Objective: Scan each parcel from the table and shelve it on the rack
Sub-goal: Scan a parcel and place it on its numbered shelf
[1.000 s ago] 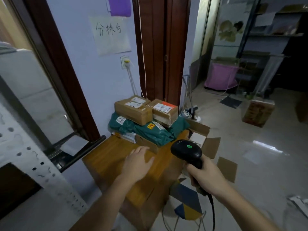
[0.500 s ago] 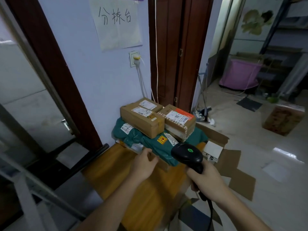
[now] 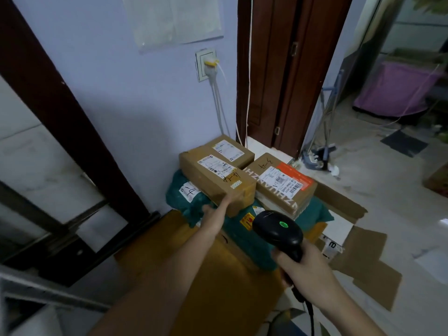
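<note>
Brown cardboard boxes are sitting stacked on a dark green plastic mailer bag [image 3: 194, 204] at the far end of the wooden table [image 3: 218, 282], against the pale blue wall [image 3: 135, 98]. The person's left hand [image 3: 215, 212] is reaching to the near left corner of the long brown cardboard box with a white label [image 3: 215, 178]; its fingers are lying along the box's underside and whether they are curling round it cannot be told. To the right, just beside that box, the brown cardboard box with an orange label [image 3: 281, 183] is resting. The right hand [image 3: 305, 267] is gripping the handle of the black handheld barcode scanner [image 3: 278, 229], its green light showing, near the stack
</note>
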